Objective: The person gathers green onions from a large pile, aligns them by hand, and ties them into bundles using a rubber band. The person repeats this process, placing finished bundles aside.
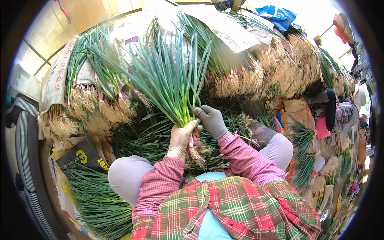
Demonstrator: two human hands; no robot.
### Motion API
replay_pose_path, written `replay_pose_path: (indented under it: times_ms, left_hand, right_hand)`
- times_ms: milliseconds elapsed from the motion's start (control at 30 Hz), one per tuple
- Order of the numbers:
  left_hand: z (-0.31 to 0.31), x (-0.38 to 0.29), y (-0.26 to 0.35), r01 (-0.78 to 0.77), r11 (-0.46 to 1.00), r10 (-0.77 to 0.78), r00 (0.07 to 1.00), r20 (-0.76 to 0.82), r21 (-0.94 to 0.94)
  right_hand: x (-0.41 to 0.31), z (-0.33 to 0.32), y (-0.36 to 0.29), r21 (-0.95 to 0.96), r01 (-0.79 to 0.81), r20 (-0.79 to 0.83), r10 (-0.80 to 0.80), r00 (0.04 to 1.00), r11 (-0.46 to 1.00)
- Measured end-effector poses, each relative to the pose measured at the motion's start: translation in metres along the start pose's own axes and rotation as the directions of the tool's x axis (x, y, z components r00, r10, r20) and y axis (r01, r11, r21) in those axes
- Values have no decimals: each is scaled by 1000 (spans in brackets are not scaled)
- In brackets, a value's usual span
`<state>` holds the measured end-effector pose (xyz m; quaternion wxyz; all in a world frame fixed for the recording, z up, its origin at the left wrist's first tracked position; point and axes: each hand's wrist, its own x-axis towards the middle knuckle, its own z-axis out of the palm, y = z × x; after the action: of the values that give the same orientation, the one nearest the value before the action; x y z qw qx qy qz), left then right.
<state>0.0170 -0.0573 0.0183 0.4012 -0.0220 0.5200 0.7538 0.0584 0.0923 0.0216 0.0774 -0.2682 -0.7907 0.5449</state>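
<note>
My left hand, in a pale thin glove, grips a bunch of spring onions around the lower stems. Their long green leaves fan upward, away from me. Reddish-white bulbs and stringy roots hang below that hand. Close beside it, my right hand, in a grey glove, pinches a spring onion stalk at the bunch's right edge. Loose leaves and trimmings lie between and beyond my knees under both hands.
Rooted spring onions line a raised heap ahead, partly covered by woven sacks. More roots face me at upper right. A pile of leafy onions lies on sacking at my left. Another person sits at far right.
</note>
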Motion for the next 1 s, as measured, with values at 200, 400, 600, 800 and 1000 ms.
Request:
replay_pose_path:
  times_ms: [200, 400, 600, 800, 1000]
  left_hand:
    - [0, -1, 2, 60, 997, -60, 998, -14, -48]
    - [-4, 15, -21, 102, 987, -96, 994, -47, 122]
    - [-4, 17, -9, 134, 991, -135, 990, 29, 22]
    - [17, -7, 11, -168, 986, 168, 976, 137, -7]
    - [23, 7, 20, -214, 977, 213, 972, 97, -6]
  right_hand:
    - [11, -32, 8, -334, -46, 97, 82, 992, 941]
    - [14, -16, 5, -501, 259, 122, -228, 966, 826]
    - [-1, -1, -12, -423, 443, -15, -495, 869, 791]
    - [25, -65, -12, 109, 40, -34, -36, 999, 993]
    - [84, -125, -3, -737, 109, -31, -194, 980, 667]
